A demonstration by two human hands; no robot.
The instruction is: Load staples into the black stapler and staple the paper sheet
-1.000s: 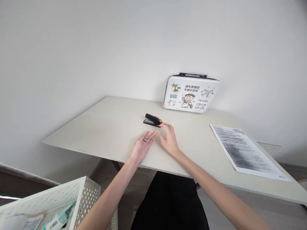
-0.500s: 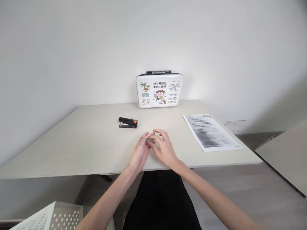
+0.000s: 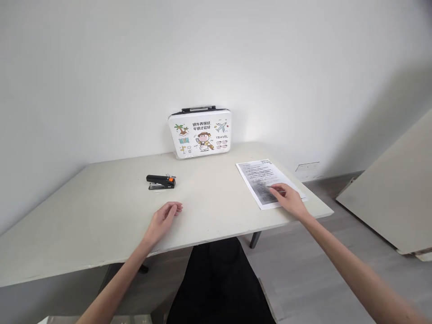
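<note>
My left hand (image 3: pixel 163 220) rests on the beige table (image 3: pixel 101 211) near its front edge, with the fingers curled inward; what is inside them is hidden. A black stapler (image 3: pixel 161 181) with an orange tip lies a little beyond it, apart from it. My right hand (image 3: pixel 287 198) is stretched far to the right, and its fingers lie flat on the near end of a printed paper sheet (image 3: pixel 258 176).
A white carry case (image 3: pixel 200 133) with cartoon pictures and a black handle stands upright against the wall at the back of the table. A large beige board (image 3: pixel 388 202) leans at the right, over the grey floor.
The hands were together in front of me around a small grey piece. My right hand has gone right onto the paper, my left has curled closed, and the view has swung right.
</note>
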